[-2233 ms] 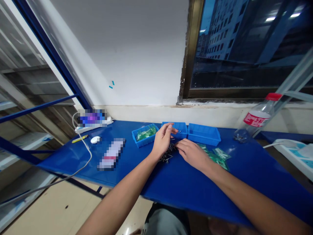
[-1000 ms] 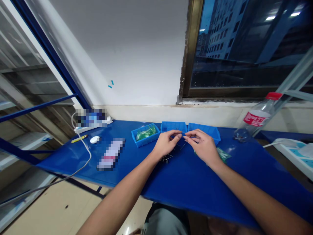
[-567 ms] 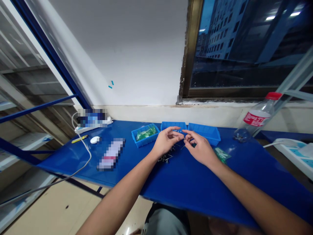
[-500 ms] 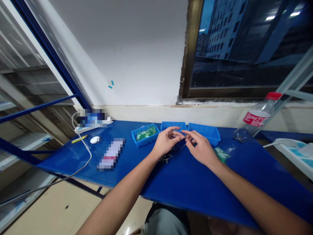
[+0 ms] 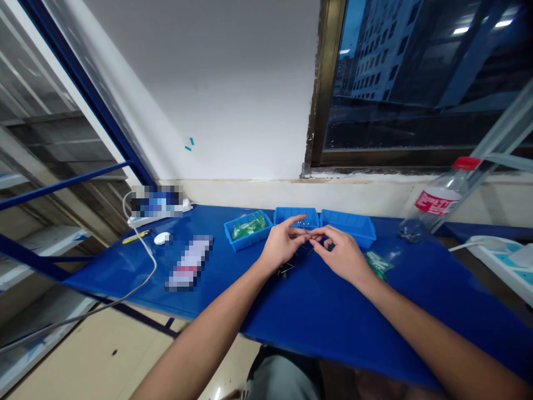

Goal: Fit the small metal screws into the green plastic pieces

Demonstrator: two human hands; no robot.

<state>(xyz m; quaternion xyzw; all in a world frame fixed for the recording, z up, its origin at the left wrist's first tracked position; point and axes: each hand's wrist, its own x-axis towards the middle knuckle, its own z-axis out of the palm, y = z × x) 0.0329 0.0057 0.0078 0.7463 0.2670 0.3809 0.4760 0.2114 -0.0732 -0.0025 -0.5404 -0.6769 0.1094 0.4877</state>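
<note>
My left hand (image 5: 283, 243) and my right hand (image 5: 342, 250) meet at the fingertips in front of a small blue plastic bin (image 5: 296, 211). Between the fingertips is a tiny wire-legged part (image 5: 310, 240), too small to identify. Just below my left hand lies a pile of similar dark wire-legged parts (image 5: 285, 270) on the blue workbench (image 5: 316, 316). A second blue bin (image 5: 348, 223) stands beyond my right hand. A third blue bin (image 5: 245, 243) holds green plastic bags (image 5: 249, 226). Another green bag (image 5: 378, 264) lies right of my right hand.
A clear plastic bottle with a red cap and label (image 5: 437, 201) lies at the right end of the bench. Left of my hands are a white mouse (image 5: 162, 238), a yellow pen (image 5: 135, 236) and a pixelated box (image 5: 189, 262). A grey cable (image 5: 141, 283) crosses the bench's left end.
Both hands have moved up from the pile and bags and drawn together before the middle bin. Their fingertips now meet around the tiny part. The bins and bottle stay put.
</note>
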